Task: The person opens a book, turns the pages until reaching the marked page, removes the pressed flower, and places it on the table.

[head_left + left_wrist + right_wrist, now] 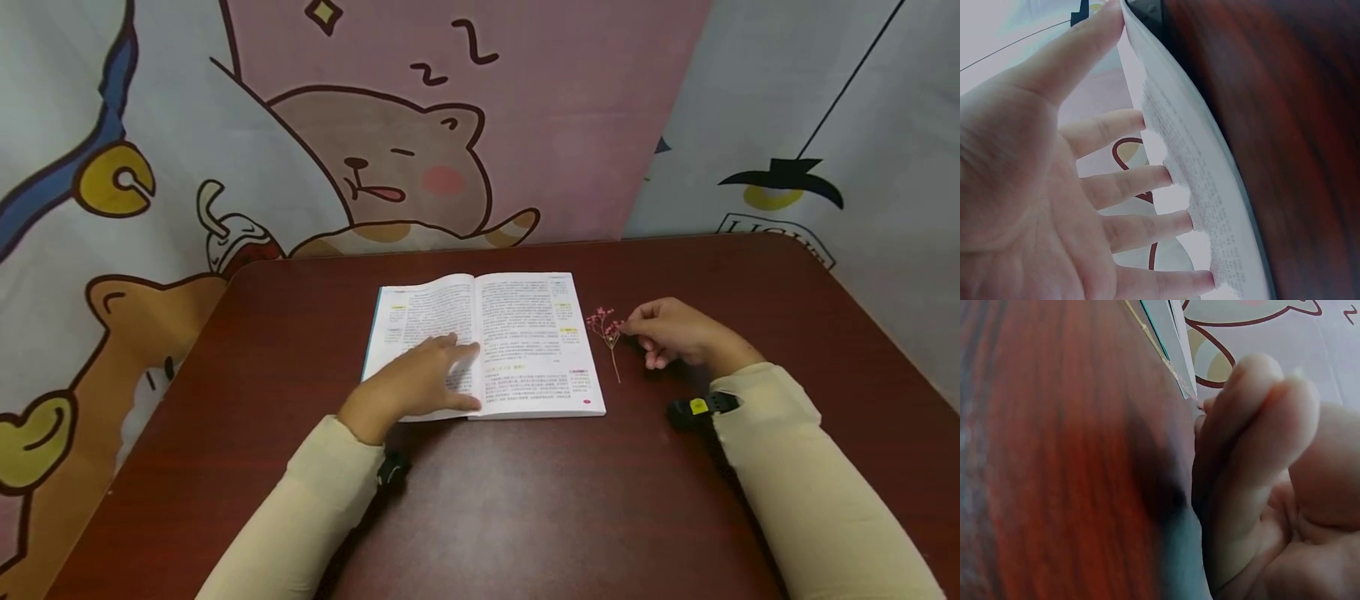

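Note:
An open book (pixel 528 358) with printed pages lies on the table. My left hand (pixel 416 379) rests across its left page near the fold, fingers spread. In the left wrist view, the thumb (pixel 1072 56) reaches the book's near edge and the fingertips touch the page. Just right of the book is a small sprig of pink dried flowers (pixel 604 327) with a thin stem. My right hand (pixel 678 333) pinches the sprig's right side between thumb and forefinger, the other fingers curled. The right wrist view shows the stem (pixel 1144 328) beside the book; the fingertips' contact is hidden there.
The dark red-brown table (pixel 525 508) extends around the book on all sides. Behind it hangs a cloth backdrop (pixel 577 125) with cartoon animals. Black wrist straps (pixel 701 408) sit at the sleeve cuffs.

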### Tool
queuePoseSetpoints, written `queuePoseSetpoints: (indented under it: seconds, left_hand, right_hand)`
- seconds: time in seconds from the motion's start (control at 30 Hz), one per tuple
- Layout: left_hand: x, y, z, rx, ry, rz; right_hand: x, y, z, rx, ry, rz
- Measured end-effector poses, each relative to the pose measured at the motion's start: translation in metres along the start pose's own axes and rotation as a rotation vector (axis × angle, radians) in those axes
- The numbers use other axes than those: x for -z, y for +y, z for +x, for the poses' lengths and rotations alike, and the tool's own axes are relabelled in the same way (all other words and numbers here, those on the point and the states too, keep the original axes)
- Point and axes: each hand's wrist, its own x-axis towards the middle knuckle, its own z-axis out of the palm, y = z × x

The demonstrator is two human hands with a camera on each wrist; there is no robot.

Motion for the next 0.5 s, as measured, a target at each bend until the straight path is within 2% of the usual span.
queuePoseSetpoints:
  seconds: [0.5]
  left_hand:
    - [0.0001,0.0008,0.0003,0.017,-0.010,-0.002]
  right_hand:
    - [-0.0018,0.0021,0.0003,-0.012,0.030,-0.050]
